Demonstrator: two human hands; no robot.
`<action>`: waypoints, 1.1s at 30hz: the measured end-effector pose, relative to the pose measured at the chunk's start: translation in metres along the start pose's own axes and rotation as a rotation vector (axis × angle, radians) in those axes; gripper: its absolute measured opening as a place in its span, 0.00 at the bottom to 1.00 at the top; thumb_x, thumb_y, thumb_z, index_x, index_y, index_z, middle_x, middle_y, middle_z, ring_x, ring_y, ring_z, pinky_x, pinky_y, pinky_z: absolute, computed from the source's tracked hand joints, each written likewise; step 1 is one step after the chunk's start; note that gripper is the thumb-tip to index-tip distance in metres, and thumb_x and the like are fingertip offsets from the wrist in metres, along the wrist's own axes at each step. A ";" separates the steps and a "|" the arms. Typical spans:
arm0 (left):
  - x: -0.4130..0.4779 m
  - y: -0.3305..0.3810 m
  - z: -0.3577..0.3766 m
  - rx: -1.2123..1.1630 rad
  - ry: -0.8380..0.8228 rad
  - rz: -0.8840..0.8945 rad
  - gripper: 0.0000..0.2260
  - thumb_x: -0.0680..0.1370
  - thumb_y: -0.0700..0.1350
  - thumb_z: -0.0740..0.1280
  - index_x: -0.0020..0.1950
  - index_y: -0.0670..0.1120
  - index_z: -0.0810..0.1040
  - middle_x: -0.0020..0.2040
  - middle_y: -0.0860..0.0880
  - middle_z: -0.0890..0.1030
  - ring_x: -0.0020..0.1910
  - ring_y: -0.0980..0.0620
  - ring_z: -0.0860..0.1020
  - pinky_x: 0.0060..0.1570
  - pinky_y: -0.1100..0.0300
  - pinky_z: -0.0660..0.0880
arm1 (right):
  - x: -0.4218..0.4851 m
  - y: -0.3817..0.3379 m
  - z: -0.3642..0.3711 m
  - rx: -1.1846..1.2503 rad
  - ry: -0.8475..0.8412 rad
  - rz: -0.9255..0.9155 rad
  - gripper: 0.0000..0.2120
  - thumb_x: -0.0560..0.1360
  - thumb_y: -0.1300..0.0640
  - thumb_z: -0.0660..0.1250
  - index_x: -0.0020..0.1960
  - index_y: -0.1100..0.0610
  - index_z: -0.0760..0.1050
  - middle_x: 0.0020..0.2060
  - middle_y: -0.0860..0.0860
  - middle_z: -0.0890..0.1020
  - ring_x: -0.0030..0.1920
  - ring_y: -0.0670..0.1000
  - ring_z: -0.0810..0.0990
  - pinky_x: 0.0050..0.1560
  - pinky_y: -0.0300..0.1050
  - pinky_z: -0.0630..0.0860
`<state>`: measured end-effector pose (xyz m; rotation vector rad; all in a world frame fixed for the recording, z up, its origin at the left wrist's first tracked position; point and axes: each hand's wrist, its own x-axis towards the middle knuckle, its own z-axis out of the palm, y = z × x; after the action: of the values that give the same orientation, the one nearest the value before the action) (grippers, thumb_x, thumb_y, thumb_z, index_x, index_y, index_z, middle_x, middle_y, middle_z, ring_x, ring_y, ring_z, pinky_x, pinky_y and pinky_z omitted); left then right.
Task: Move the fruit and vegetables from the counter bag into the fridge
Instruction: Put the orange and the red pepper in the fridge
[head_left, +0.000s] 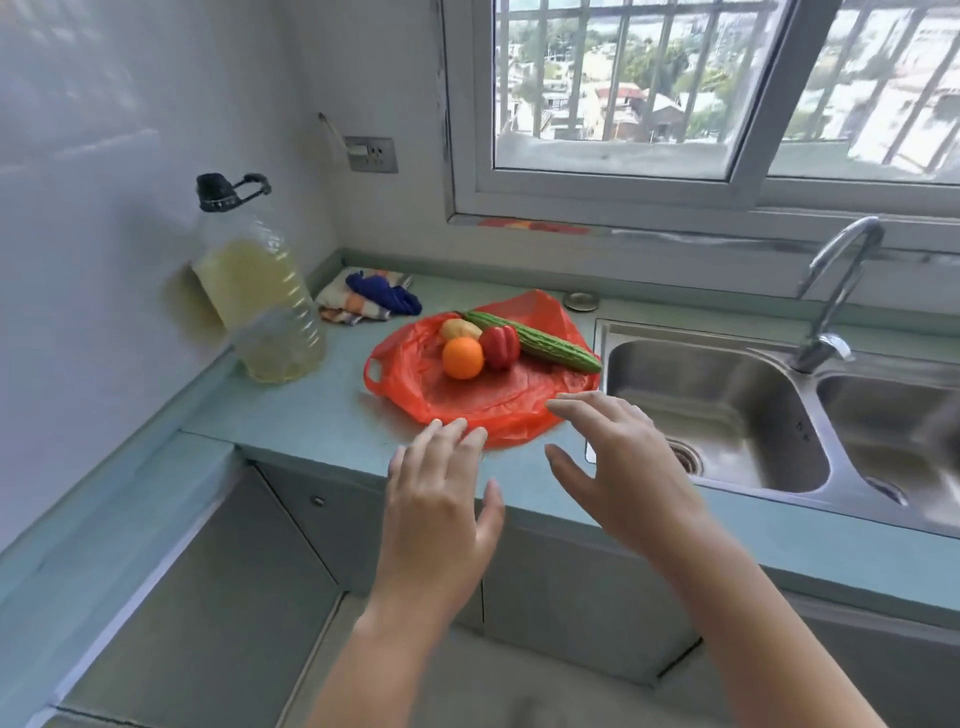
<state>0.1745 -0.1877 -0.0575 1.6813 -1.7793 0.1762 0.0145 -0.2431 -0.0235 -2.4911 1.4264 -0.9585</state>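
Note:
A red plastic bag (498, 400) lies flat and open on the teal counter (322, 410). On it sit an orange (462, 357), a red bell pepper (500, 345), a yellowish potato (460, 329) and a long green bitter gourd (540, 343). My left hand (441, 499) hovers over the counter's front edge with straight fingers, its tips at the bag's near rim. My right hand (618, 462) is held out beside it with spread fingers, just short of the bag's right corner. Neither hand holds anything. No fridge is in view.
A large oil bottle (260, 296) stands at the counter's left by the wall. A folded cloth (369, 296) lies behind the bag. A steel double sink (727, 410) with a tap (836, 291) is to the right. A small round lid (581, 301) rests near the sink.

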 end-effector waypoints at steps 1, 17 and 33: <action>0.010 -0.008 0.008 -0.002 -0.006 -0.002 0.20 0.73 0.50 0.57 0.60 0.42 0.75 0.59 0.43 0.78 0.61 0.41 0.74 0.59 0.40 0.70 | 0.012 0.006 0.009 -0.004 -0.002 -0.005 0.17 0.69 0.53 0.65 0.55 0.59 0.78 0.50 0.54 0.82 0.51 0.58 0.79 0.53 0.53 0.73; 0.209 -0.131 0.180 0.002 -0.181 -0.110 0.21 0.72 0.52 0.60 0.60 0.43 0.74 0.61 0.43 0.77 0.61 0.41 0.74 0.60 0.44 0.69 | 0.225 0.155 0.159 0.132 -0.240 0.161 0.19 0.71 0.55 0.69 0.60 0.57 0.74 0.51 0.52 0.78 0.53 0.55 0.75 0.52 0.47 0.72; 0.230 -0.200 0.270 0.083 -0.498 -0.165 0.37 0.60 0.54 0.78 0.65 0.47 0.69 0.64 0.43 0.75 0.61 0.41 0.75 0.56 0.45 0.72 | 0.268 0.196 0.268 0.217 -0.324 0.453 0.33 0.69 0.48 0.71 0.69 0.57 0.63 0.61 0.54 0.71 0.63 0.54 0.69 0.57 0.46 0.68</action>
<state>0.2728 -0.5533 -0.2063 2.0511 -1.9868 -0.2699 0.1192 -0.6228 -0.1882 -1.9342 1.5754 -0.5568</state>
